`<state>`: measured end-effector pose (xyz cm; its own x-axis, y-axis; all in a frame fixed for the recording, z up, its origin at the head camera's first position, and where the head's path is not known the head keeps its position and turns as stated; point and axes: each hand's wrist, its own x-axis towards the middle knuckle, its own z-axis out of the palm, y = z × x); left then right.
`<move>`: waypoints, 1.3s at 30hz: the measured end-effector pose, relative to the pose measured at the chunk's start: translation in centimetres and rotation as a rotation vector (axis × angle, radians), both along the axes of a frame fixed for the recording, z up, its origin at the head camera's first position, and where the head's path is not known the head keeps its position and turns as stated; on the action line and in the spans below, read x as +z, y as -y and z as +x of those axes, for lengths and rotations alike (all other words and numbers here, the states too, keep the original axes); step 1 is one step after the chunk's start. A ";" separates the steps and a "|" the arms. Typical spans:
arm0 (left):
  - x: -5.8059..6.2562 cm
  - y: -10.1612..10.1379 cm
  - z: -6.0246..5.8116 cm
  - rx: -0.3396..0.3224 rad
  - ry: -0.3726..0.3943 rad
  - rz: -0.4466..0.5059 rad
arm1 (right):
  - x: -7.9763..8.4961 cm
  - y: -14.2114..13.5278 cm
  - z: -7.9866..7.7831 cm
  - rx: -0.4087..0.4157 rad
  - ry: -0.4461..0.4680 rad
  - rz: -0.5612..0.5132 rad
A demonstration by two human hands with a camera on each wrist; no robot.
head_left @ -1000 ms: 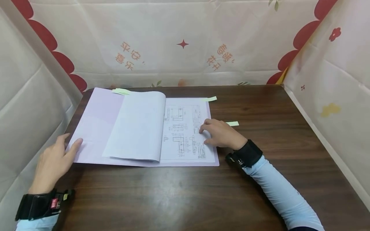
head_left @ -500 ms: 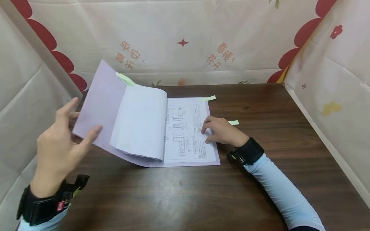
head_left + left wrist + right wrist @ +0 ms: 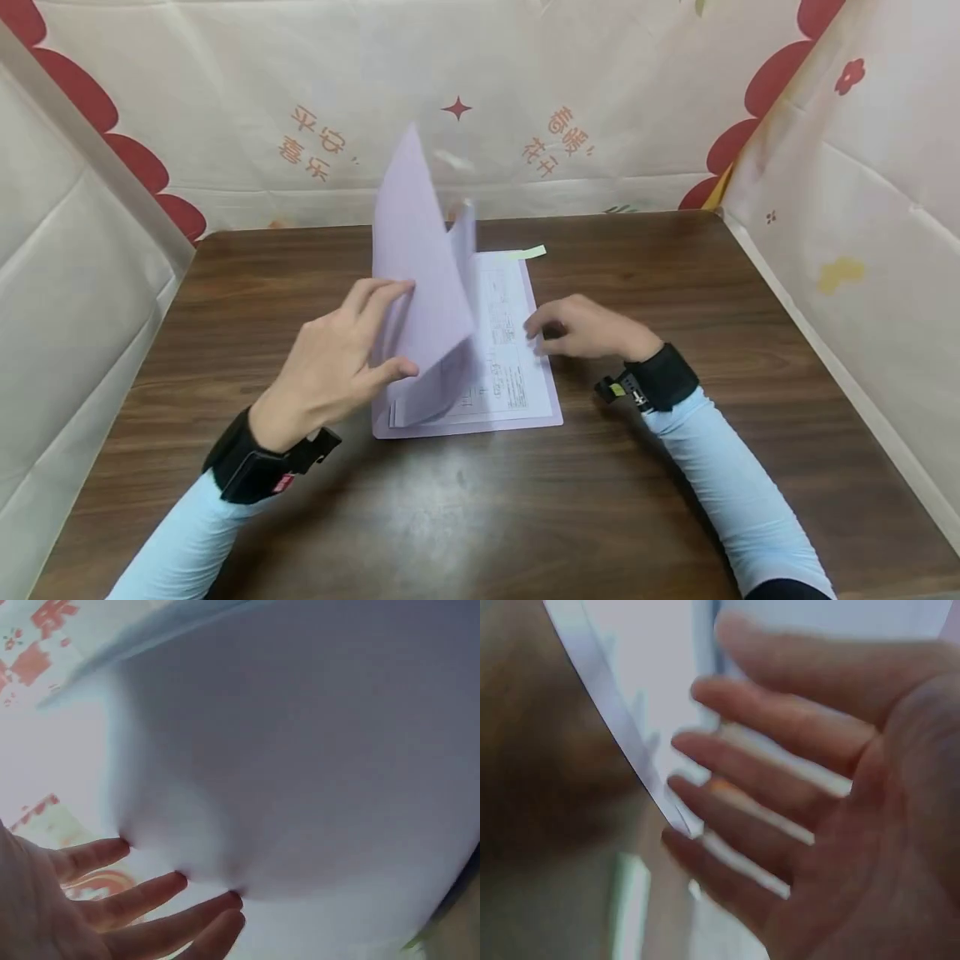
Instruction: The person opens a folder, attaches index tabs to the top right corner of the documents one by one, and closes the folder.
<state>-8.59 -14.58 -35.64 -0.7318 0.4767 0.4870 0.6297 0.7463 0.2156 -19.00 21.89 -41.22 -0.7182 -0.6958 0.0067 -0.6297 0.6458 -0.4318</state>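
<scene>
A lilac folder stands half turned over in the head view, its cover (image 3: 412, 242) raised and bent to the right. Behind it, a page printed with technical drawings (image 3: 517, 383) lies on the back part of the folder. My left hand (image 3: 330, 367) presses its spread fingertips against the cover's outer face; the left wrist view shows them meeting the pale surface (image 3: 315, 765). At the folder's right edge hovers my right hand (image 3: 588, 325), fingers slightly bent with nothing in them. Blur in the right wrist view hides whether its fingertips touch the edge.
A pale green tab (image 3: 534, 252) sticks out at the folder's upper right. Everything rests on a dark brown wooden table (image 3: 675, 267). Printed cloth (image 3: 360, 67) hangs behind the table and at both sides.
My left hand has swung the cover and loose pages up and over to the right, from lying flat to standing upright. The right hand stays near the right edge.
</scene>
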 end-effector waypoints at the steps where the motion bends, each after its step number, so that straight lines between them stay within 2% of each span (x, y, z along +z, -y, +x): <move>1: -0.5 -0.3 -0.4 0.002 0.029 -0.008 | 0.5 -0.6 -0.2 -0.026 -0.020 -0.001; 6: -2.8 -1.4 -1.7 0.022 0.187 -0.114 | 3.2 -4.1 -0.6 -0.311 -0.112 -0.029; 8: -3.3 -1.7 -2.1 0.028 0.247 -0.172 | 4.1 -5.2 -0.4 -0.382 -0.108 -0.066; 10: -3.8 -2.1 -2.7 0.030 0.284 -0.220 | 4.7 -5.8 -0.3 -0.407 -0.094 -0.099; 13: -4.6 -2.7 -3.7 0.015 0.287 -0.248 | 5.0 -5.9 -0.2 -0.395 -0.061 -0.134; 18: -6.1 -3.1 -4.9 -0.017 0.265 -0.285 | 4.7 -4.9 -0.5 -0.365 -0.013 -0.144; 22: -6.5 -3.1 -5.5 -0.038 0.311 -0.279 | 4.4 -4.4 -0.7 -0.351 -0.004 -0.140; 25: -6.5 -3.3 -6.0 -0.053 0.331 -0.302 | 4.3 -4.3 -0.8 -0.347 0.001 -0.134; 32: -6.1 -4.0 -6.7 -0.054 0.310 -0.362 | 3.9 -4.1 -0.7 -0.335 0.033 -0.085; 36: -5.5 -3.8 -6.8 -0.070 0.369 -0.378 | 4.0 -3.8 -0.4 -0.323 0.033 -0.079; 39: -4.7 -3.5 -6.9 -0.090 0.466 -0.368 | 4.6 -3.3 0.1 -0.303 0.009 -0.080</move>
